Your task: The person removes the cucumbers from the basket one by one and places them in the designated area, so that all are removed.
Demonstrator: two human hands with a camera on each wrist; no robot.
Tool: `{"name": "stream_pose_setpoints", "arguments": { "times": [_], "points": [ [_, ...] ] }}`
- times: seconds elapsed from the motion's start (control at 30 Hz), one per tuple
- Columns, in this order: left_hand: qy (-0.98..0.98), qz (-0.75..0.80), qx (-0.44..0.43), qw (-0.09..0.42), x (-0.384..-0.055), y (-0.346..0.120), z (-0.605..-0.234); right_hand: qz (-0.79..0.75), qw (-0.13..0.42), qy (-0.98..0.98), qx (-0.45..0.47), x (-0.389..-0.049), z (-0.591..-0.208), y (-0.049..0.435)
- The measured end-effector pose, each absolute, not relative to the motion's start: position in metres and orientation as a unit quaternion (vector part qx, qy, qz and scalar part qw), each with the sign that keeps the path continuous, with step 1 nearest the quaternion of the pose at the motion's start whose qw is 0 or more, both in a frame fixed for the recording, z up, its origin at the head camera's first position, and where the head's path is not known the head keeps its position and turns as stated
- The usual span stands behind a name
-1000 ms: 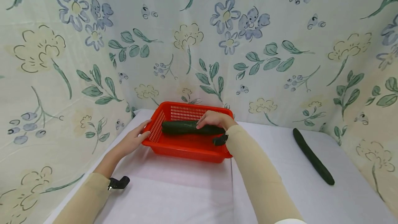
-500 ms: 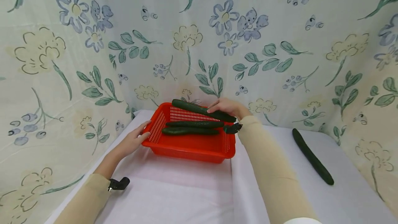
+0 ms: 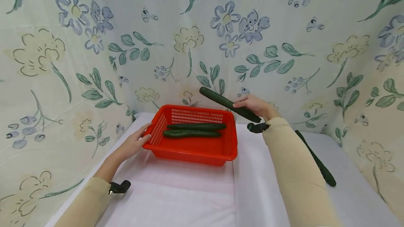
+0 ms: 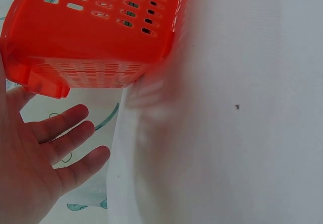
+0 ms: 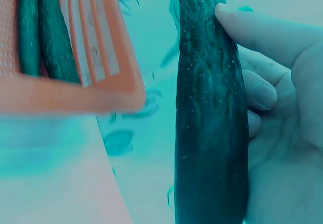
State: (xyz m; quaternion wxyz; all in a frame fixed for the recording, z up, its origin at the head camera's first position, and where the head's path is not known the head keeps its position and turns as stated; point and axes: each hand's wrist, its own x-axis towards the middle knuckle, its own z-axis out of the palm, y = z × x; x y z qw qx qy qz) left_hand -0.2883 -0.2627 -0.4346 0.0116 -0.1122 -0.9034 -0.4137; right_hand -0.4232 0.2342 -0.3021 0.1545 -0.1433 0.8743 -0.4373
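Note:
In the head view my right hand (image 3: 252,104) grips a long dark green cucumber (image 3: 217,98), raised beyond the right back corner of a red plastic basket (image 3: 189,155). The cucumber tilts, its left end higher. Thumb and fingers lie on either side of the cucumber (image 5: 209,123) in the right wrist view. Two more cucumbers lie side by side in the basket, a rear cucumber (image 3: 195,126) and a front cucumber (image 3: 192,133). My left hand (image 3: 130,146) rests at the basket's left rim; the left wrist view has several fingers (image 4: 75,168) extended and spread below the rim.
Another cucumber (image 3: 318,162) lies on the white-covered table (image 3: 176,199) at the right, partly hidden behind my right forearm. A floral cloth (image 3: 176,16) hangs behind and at both sides. Each wrist carries a small black camera.
My right hand has lifted a cucumber out of the basket and carried it up and to the right. Two cucumbers in the basket have come into view. The left hand has stayed at the rim.

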Motion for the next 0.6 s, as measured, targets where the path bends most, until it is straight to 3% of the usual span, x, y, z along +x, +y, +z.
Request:
{"name": "stream_pose_setpoints", "arguments": {
  "times": [0.6],
  "points": [
    [-0.903, -0.413, -0.118, 0.009, -0.292, -0.264, -0.439, -0.473, 0.141, 0.869, -0.033, -0.398, -0.331, 0.333]
  ]
}}
